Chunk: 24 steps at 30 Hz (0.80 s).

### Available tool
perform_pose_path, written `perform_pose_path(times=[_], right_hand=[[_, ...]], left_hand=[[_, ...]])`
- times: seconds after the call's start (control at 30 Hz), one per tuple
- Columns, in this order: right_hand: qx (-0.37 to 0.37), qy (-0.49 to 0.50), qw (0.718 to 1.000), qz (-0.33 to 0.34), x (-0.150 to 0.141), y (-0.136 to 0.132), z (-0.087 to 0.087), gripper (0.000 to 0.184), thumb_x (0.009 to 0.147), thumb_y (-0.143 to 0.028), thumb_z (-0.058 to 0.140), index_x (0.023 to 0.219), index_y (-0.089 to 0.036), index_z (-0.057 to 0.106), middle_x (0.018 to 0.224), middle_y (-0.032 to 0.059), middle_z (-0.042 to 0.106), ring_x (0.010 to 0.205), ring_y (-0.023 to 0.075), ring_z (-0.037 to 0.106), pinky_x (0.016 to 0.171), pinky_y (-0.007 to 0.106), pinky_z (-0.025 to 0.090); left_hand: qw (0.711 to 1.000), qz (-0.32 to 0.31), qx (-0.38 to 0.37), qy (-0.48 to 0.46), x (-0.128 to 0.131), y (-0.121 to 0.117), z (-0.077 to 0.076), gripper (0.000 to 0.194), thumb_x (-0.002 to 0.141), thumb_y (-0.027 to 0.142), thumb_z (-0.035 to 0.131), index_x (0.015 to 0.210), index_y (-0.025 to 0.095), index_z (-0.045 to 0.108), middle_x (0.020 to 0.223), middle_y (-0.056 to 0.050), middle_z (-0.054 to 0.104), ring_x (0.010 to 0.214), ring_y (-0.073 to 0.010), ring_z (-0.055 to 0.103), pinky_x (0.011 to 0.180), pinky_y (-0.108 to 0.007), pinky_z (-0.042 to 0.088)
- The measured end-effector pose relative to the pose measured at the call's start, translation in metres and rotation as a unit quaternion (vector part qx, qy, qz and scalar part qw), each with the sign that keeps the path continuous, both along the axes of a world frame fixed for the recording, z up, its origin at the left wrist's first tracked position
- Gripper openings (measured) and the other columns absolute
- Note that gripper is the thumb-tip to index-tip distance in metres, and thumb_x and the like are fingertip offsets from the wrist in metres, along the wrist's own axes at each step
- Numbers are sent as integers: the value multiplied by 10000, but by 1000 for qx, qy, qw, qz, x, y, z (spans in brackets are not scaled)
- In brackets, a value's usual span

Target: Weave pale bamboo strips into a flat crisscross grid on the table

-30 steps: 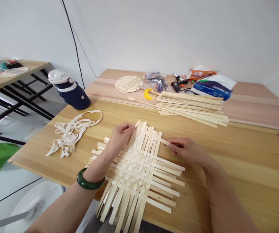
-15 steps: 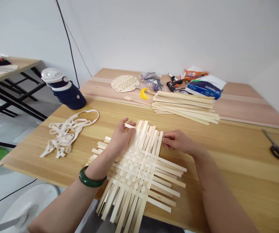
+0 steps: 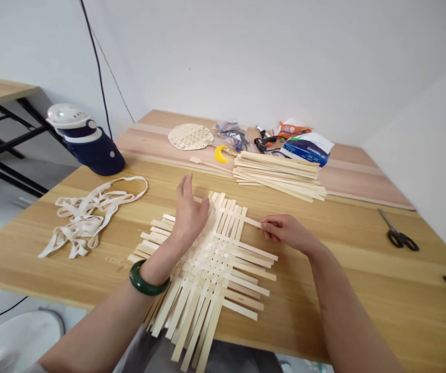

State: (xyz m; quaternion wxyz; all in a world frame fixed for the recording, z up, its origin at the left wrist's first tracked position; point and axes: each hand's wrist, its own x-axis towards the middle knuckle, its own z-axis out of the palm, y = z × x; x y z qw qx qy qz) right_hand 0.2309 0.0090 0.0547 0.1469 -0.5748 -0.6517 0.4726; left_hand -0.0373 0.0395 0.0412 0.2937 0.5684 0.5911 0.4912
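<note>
Head view of a wooden table [image 3: 90, 282] seen from above, with a second, paler wooden board [image 3: 148, 135] along its far edge. At centre, just before the person, lies a bamboo weave [image 3: 211, 259], its strips crossing over and under at the middle, their free ends fanning outward on all sides; left unbound, it stays flat on the table, apparently so that each strip can be reached. Beyond it, a stack of loose bamboo strips [image 3: 277, 176] lies with lengths aligned, close at hand. To the left are tangled cream tape [image 3: 86, 217] and a navy-and-white flask [image 3: 88, 145]. Further back lie a finished woven fan [image 3: 189, 137] and a printed bag [image 3: 308, 149]; scissors [image 3: 398, 237] lie right.

The left hand [image 3: 189, 213] is open, fingers spread and raised, above the weave's upper left edge; whether it touches cannot be told. A green bangle [image 3: 148, 280] circles that wrist. The right hand [image 3: 287, 231] is narrowed, finger and thumb pinching the end of a strip [image 3: 250, 221] lying across the weave's upper right.
</note>
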Motion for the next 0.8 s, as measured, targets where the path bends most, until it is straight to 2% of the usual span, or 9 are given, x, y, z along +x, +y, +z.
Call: perform_pose_path(times=[0.07, 0.17, 0.23, 0.3, 0.4, 0.5, 0.63, 0.8], right_hand=[[18, -32, 999, 4, -4, 3, -1, 345, 850, -465, 482, 654, -196, 572, 655, 0, 599, 574, 122, 492, 549, 259, 372], [68, -97, 993, -5, -10, 6, -3, 278, 841, -382, 474, 678, -200, 607, 681, 11, 636, 614, 140, 528, 588, 270, 388], [90, -115, 989, -26, -13, 7, -6, 231, 827, -342, 474, 784, -205, 654, 708, 13, 664, 639, 150, 550, 607, 275, 396], [100, -101, 989, -32, -17, 9, -11, 248, 819, -339, 475, 884, -208, 676, 721, 11, 674, 666, 161, 569, 633, 282, 410], [109, -66, 992, -17, -25, 14, -19, 280, 809, -381, 481, 875, -204, 687, 690, 9, 648, 687, 172, 572, 668, 296, 419], [98, -33, 994, -17, -34, 20, -24, 294, 790, -407, 498, 856, -196, 692, 671, 5, 627, 678, 169, 561, 681, 300, 419], [90, 4, 996, -21, -45, 25, -28, 292, 774, -414, 522, 855, -192, 693, 670, -2, 619, 667, 159, 552, 679, 294, 422], [64, -2, 998, -28, -46, 24, -29, 270, 815, -404, 520, 874, -195, 679, 673, -6, 645, 638, 148, 567, 650, 284, 429]], left_hand=[[984, -57, 104, 130, -7, -19, 2, 559, 883, 216, 534, 1428, 164, 421, 1529, -155, 381, 1459, -259, 301, 1189, -472, 290], [939, -191, 123, 259, -25, -56, -4, 417, 983, 350, 453, 1374, 220, 509, 1497, -96, 461, 1467, -241, 295, 1205, -463, 268], [898, -258, 102, 341, -37, -80, -12, 520, 974, 474, 473, 1437, 239, 453, 1556, -92, 385, 1487, -282, 243, 1219, -513, 203], [865, -286, 88, 403, -45, -97, -22, 669, 947, 569, 479, 1511, 237, 341, 1598, -111, 292, 1498, -319, 191, 1209, -555, 182], [838, -292, 107, 448, -50, -109, -36, 818, 916, 656, 465, 1558, 218, 211, 1616, -139, 221, 1505, -325, 149, 1202, -546, 202], [834, -275, 136, 460, -46, -109, -42, 874, 901, 684, 460, 1561, 182, 184, 1619, -165, 194, 1507, -329, 133, 1201, -527, 213], [836, -265, 133, 462, -41, -109, -43, 869, 906, 691, 439, 1553, 161, 201, 1611, -175, 214, 1506, -330, 143, 1195, -529, 225], [834, -262, 126, 469, -37, -112, -40, 862, 909, 689, 430, 1545, 144, 227, 1605, -174, 234, 1504, -333, 151, 1194, -528, 221]])
